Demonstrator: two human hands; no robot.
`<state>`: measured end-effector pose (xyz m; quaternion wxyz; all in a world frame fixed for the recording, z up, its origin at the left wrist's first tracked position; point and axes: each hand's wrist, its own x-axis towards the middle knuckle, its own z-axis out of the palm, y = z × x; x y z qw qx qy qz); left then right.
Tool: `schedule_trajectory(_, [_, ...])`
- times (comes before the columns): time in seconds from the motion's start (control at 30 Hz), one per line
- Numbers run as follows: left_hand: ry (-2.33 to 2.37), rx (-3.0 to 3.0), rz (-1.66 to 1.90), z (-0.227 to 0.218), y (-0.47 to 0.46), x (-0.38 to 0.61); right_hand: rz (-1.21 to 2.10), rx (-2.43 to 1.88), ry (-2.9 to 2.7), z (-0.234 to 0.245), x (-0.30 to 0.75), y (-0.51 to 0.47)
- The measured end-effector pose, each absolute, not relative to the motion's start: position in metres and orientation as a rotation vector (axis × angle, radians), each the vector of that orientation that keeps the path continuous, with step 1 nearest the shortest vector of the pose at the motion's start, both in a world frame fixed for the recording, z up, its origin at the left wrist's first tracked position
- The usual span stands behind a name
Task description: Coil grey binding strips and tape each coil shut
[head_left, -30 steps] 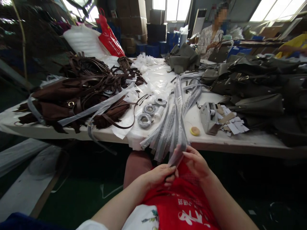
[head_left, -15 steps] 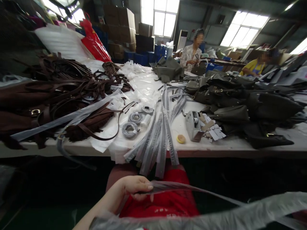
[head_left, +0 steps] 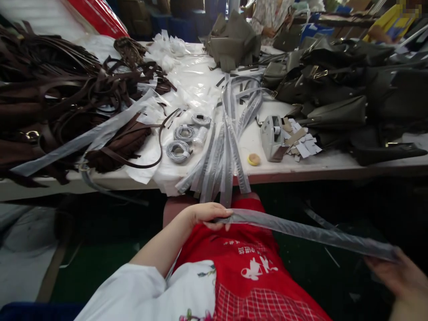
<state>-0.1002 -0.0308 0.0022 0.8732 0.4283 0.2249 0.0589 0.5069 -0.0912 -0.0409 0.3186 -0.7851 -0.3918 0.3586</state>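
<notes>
The table [head_left: 250, 141] is loaded with dark green bags [head_left: 339, 111] on the right and brown bags [head_left: 20, 142] on the left. Between them, sleeved grey strips [head_left: 218, 167] are spread, their ends draped over the near edge. Across the red apron [head_left: 240, 256], one sleeved strip [head_left: 301, 230] is held outstretched, pinched by the left grip [head_left: 210, 215] and grasped by the right grip [head_left: 397, 269]. Beside the spread strips, three coils [head_left: 178, 151] are laid.

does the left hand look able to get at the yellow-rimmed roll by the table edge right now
Probably yes, if its grip lets go first: the left hand holds a grey strip, but the yellow-rimmed roll lies near the edge of the table with nothing on top.
</notes>
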Motion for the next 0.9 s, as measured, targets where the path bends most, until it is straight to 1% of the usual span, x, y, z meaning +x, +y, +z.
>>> schedule_trajectory(0.07, [0.476,0.899,0.132,0.005,-0.031,-0.092,1.171,-2.227,-0.937,-0.059,0.486,-0.071])
schedule_trajectory(0.1, [0.476,0.908,0.124,0.006,-0.031,-0.086,1.224,-2.307,-0.984,-0.063,0.467,-0.061])
schedule_trajectory(0.17, [0.462,0.931,0.086,0.006,-0.032,-0.074,1.12,-2.295,-1.197,-0.062,0.412,-0.042])
schedule_trajectory(0.2, [0.452,0.939,0.058,0.006,-0.032,-0.068,1.11,-2.186,-1.264,-0.056,0.38,-0.035])
schedule_trajectory(0.23, [0.443,0.943,0.028,0.005,-0.033,-0.062,1.182,-1.956,-1.356,-0.048,0.346,-0.031])
schedule_trajectory(0.3, [0.429,0.944,-0.02,0.005,-0.035,-0.052,1.4,-1.561,-1.519,-0.031,0.28,-0.027])
schedule_trajectory(0.37, [0.435,0.948,-0.028,0.005,-0.036,-0.048,1.613,-1.261,-1.72,-0.017,0.226,-0.03])
schedule_trajectory(0.47, [0.513,0.941,0.032,0.008,-0.039,-0.053,1.777,-1.024,-1.973,-0.012,0.181,-0.037])
schedule_trajectory(0.53, [0.629,0.917,0.1,0.007,-0.041,-0.06,1.759,-1.038,-2.019,-0.016,0.169,-0.039])
schedule_trajectory(0.67, [0.849,0.847,0.229,-0.003,-0.043,-0.067,1.578,-1.131,-2.105,-0.016,0.162,-0.038])
schedule_trajectory(0.9, [1.049,0.826,0.256,-0.018,-0.041,-0.052,1.256,-1.246,-2.321,0.002,0.155,-0.04])
